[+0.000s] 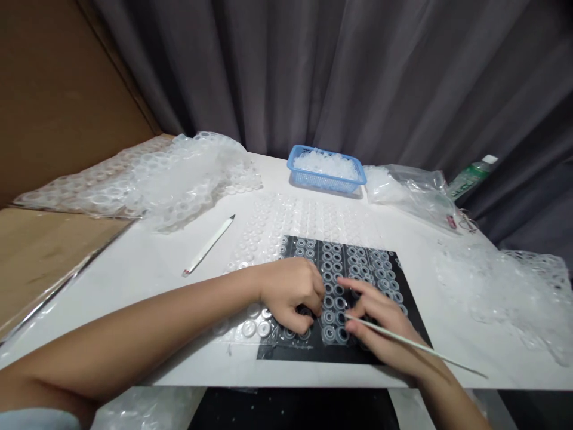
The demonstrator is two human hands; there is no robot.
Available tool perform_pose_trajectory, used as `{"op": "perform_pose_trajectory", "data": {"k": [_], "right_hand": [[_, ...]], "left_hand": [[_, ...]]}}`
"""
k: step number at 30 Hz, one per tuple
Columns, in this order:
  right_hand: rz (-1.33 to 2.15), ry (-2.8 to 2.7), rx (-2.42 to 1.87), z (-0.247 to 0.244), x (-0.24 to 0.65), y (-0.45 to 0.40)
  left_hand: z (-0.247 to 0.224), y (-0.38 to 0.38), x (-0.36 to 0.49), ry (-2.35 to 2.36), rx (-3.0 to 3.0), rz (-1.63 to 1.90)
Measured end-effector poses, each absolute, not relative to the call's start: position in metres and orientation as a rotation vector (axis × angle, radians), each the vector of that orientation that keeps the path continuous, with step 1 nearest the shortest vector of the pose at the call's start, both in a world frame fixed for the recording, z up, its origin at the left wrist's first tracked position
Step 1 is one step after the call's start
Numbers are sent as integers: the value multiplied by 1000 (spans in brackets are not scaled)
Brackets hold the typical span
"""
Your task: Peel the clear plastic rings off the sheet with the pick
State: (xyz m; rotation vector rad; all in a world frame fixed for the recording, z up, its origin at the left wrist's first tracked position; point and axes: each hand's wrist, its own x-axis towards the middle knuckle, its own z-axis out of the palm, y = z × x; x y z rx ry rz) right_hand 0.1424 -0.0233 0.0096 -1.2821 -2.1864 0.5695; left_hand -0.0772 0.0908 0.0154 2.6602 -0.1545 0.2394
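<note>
A clear plastic sheet with columns of small translucent rings (333, 316) lies partly over a black board (290, 352) near the table's front edge. My left hand (293, 292) rests on this sheet with its fingers curled down; whatever is under its fingertips is hidden. Just to the right, my right hand (385, 328) pinches a thin pale stick (425, 345) between thumb and fingers, while the index finger reaches out to the rings. The stick slants down to the right and ends in a darker tip. More of the ringed sheet (257, 327) extends left beyond the board.
A white pen-like tool (209, 246) lies on the white table (174, 322). Toward the back stands a blue basket (326, 180) of small clear pieces. Crumpled ringed plastic (165, 173) is piled left beside cardboard (58, 89). Plastic bags (412, 191), a green bottle (470, 179) and plastic scraps (505, 292) sit right.
</note>
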Motion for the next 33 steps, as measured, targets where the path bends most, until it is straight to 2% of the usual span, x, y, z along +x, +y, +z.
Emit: {"op": "perform_pose_trajectory", "data": {"k": [3,14,17,24,29,33], "right_hand": [[749,-2195,-1187,8,135,-29],[729,-2178,-1155,7,133,-26],[657,-2220,-1149,7,129,-28],[251,-2237,-1006,-4,126,-28],[134,-1980,-1260,-12,128,-34],[118,-2075,-1212,-14,121,-41]], "left_hand": [[17,89,-76,-198,2641,264],[21,82,-75,-171,2684,199],[22,81,-73,-161,2643,151],[24,79,-71,-172,2627,145],[22,79,-72,-162,2609,127],[21,80,-71,-127,2571,216]]}}
